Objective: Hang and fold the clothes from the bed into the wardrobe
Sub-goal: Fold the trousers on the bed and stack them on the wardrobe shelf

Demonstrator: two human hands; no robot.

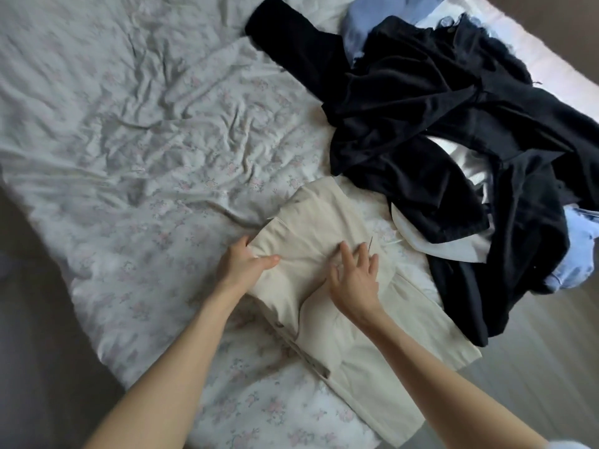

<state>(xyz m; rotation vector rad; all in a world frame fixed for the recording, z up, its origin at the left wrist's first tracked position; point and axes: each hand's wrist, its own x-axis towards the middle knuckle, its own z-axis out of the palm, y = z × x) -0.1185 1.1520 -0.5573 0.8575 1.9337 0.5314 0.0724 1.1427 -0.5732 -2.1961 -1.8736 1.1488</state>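
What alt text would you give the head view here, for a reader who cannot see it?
A person folds a beige garment on a bed with a floral sheet: the left hand pinches its left edge while the right hand presses flat on its middle. A pile of black, blue and white clothes lies to the right.

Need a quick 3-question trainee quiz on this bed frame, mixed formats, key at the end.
1. True or false: the left hand grips the edge of the beige fabric garment spread on the floral white bedsheet.
2. The right hand is: A) lifting a hanger; B) resting with spread fingers on the beige garment; C) pulling the pile.
3. Fill in: the heap of black clothes lies to the person's ____ of the beige garment.

Key: 1 true; 2 B; 3 right.
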